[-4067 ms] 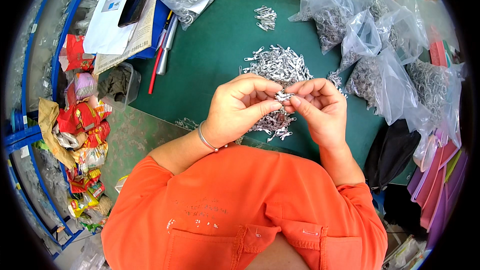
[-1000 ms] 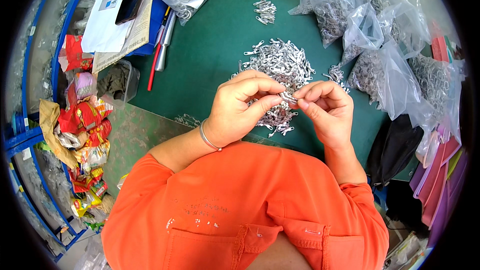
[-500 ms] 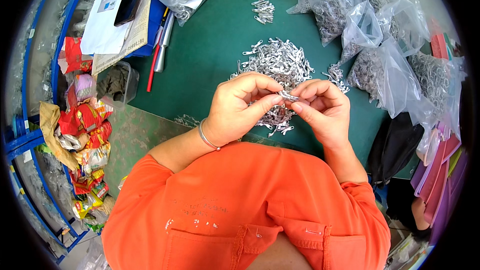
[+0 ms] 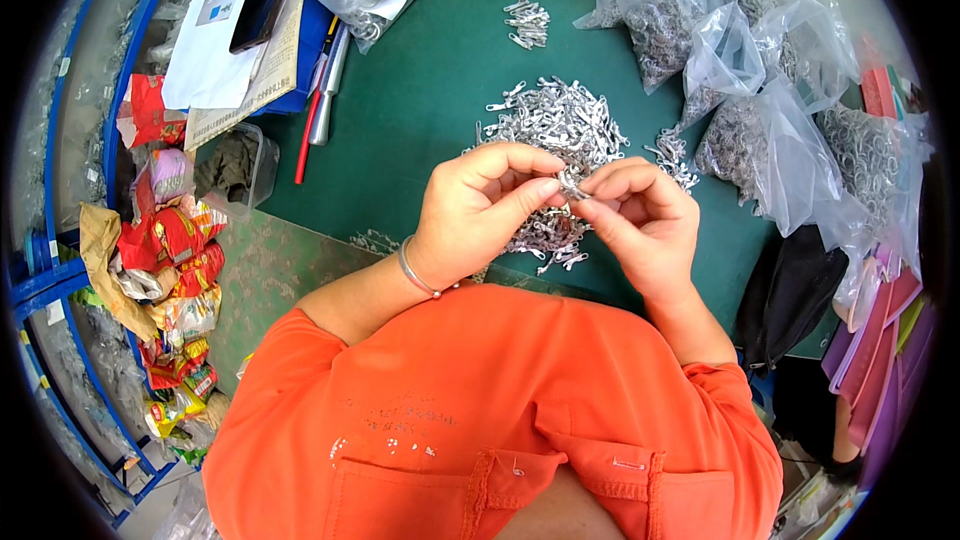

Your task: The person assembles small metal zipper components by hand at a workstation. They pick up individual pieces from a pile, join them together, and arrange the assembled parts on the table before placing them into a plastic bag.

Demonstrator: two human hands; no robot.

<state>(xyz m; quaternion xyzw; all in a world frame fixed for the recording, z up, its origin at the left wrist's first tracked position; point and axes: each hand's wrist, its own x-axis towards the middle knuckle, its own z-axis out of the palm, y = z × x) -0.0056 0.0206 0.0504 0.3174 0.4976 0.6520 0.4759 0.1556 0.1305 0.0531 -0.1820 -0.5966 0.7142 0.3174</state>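
Observation:
A silver metal snap hook (image 4: 571, 183), or a few together, is pinched between the fingertips of both hands; the fingers hide how many. My left hand (image 4: 475, 202), with a bangle at the wrist, grips from the left side. From the right, my right hand (image 4: 645, 225) closes thumb and fingers on the same piece. Just beyond and partly under my hands lies a large heap of similar snap hooks (image 4: 565, 120). Smaller groups rest apart: a small bunch of hooks (image 4: 527, 23) farther back and another little cluster (image 4: 673, 158) right of the heap.
The green tabletop (image 4: 400, 90) has clear plastic bags of metal parts (image 4: 735, 155) along its right and far sides. At left are papers with a dark phone (image 4: 262, 2), a red pen (image 4: 306, 145) and a plastic box (image 4: 262, 175). A black pouch (image 4: 795, 295) hangs near the right edge.
The held metal piece has turned from lying nearly level to a steeper tilt between the fingertips. My right fingers have shifted slightly; the heap looks the same.

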